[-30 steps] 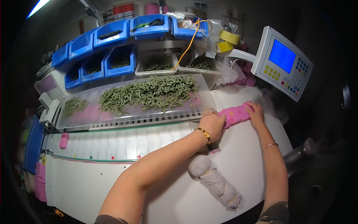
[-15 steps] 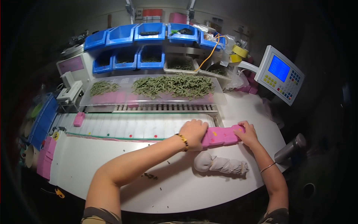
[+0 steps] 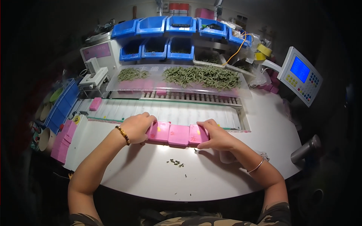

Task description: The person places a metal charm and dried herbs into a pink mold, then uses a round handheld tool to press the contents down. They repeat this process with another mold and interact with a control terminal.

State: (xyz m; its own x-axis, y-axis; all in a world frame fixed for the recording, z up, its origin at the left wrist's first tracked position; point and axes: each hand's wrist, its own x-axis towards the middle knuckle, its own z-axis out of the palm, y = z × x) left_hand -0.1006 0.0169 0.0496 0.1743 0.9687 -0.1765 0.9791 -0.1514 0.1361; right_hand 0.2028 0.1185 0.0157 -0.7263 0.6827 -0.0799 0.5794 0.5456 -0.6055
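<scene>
A row of pink plastic boxes (image 3: 178, 135) is squeezed end to end between my two hands, at the near edge of a white conveyor belt (image 3: 177, 111). My left hand (image 3: 136, 128) closes around the row's left end. At the right end my right hand (image 3: 213, 135) grips the last box, thumb on the near side and fingers on the far side. Red marks and yellow spots show on the box tops. Another pink box (image 3: 95, 104) lies on the belt's left part. My right forearm partly covers a pale cloth bundle (image 3: 228, 156).
Dried green herb pieces (image 3: 201, 77) lie on a clear sheet (image 3: 158, 87) beyond the belt, below blue bins (image 3: 181, 25). A keypad display (image 3: 300, 75) stands right, near a metal cylinder (image 3: 305, 149). Herb crumbs (image 3: 176, 162) dot the white table (image 3: 135, 177). Pink boxes (image 3: 63, 141) sit left.
Both hands have carried the row of pink boxes leftward from the belt's right end. The view has shifted too, and my right forearm now overlaps the cloth bundle.
</scene>
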